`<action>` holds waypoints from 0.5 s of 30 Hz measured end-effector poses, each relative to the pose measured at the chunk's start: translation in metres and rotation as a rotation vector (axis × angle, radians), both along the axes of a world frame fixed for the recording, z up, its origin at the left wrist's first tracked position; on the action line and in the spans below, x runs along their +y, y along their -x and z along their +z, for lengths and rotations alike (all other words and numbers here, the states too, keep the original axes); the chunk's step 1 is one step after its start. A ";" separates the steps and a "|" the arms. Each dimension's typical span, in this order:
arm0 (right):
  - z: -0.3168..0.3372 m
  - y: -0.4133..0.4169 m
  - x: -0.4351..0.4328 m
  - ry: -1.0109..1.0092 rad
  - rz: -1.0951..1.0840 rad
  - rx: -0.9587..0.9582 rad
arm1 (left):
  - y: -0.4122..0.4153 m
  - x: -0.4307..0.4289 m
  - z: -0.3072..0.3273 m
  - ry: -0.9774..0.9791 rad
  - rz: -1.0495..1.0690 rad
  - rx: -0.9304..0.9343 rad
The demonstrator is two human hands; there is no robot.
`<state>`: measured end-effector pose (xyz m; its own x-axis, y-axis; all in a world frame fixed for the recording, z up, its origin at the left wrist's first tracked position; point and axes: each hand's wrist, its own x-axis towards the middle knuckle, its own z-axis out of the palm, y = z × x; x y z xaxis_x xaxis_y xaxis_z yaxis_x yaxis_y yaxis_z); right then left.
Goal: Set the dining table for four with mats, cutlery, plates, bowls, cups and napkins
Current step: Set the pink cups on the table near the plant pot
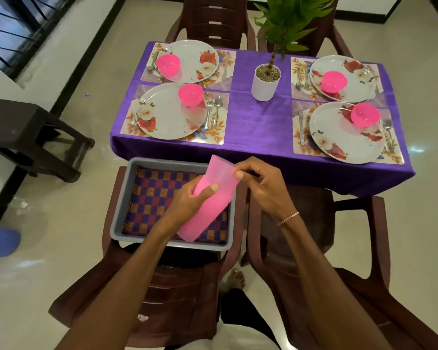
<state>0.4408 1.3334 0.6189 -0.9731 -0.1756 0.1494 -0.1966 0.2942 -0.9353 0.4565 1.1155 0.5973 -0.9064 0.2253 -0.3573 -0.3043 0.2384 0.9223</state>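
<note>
The purple-clothed table (258, 127) carries four mats (218, 137), each with a plate (170, 114) and a pink bowl (191, 94). Nearer, above a grey tray (125, 198) on a chair (177, 286), the left hand (185, 200) wraps round a tilted stack of pink cups (213, 208). The right hand (263, 188) pinches the top cup's rim.

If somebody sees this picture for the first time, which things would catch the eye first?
Most striking is the stack of pink cups, gripped by the left hand and pinched at its rim by the right hand, above a grey tray on a chair. Beyond it, the purple table carries four flowered plates, each with a bright pink bowl. A plant in a white pot stands at the table's middle.
</note>
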 end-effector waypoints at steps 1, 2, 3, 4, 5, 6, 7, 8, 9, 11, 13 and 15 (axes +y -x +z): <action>0.001 0.001 0.004 0.004 -0.019 -0.002 | -0.001 0.001 -0.001 -0.007 0.001 -0.001; 0.002 0.002 0.007 -0.007 -0.026 -0.002 | -0.001 0.004 -0.002 -0.024 0.010 -0.008; 0.001 0.002 0.008 -0.022 -0.021 -0.005 | 0.002 0.008 -0.002 -0.036 0.020 -0.013; -0.001 0.002 0.008 -0.028 -0.017 -0.012 | 0.006 0.014 -0.002 -0.045 0.028 -0.012; -0.004 0.001 0.008 -0.020 -0.023 -0.020 | 0.010 0.020 -0.001 -0.046 0.035 -0.004; -0.008 0.001 0.008 0.006 -0.036 -0.027 | 0.014 0.025 0.000 -0.044 0.045 0.009; -0.012 0.002 0.009 0.045 -0.058 -0.039 | 0.020 0.030 0.000 -0.037 0.049 0.024; -0.014 0.003 0.011 0.087 -0.082 -0.062 | 0.025 0.034 -0.001 -0.026 0.046 0.040; -0.017 0.007 0.016 0.115 -0.105 -0.088 | 0.030 0.037 -0.002 -0.008 0.036 0.058; -0.025 0.014 0.025 0.163 -0.146 -0.154 | 0.039 0.043 -0.006 0.032 0.007 0.080; -0.033 0.026 0.037 0.240 -0.204 -0.213 | 0.051 0.051 -0.012 0.078 -0.025 0.089; -0.037 0.045 0.053 0.280 -0.276 -0.222 | 0.068 0.063 -0.021 0.116 -0.050 0.094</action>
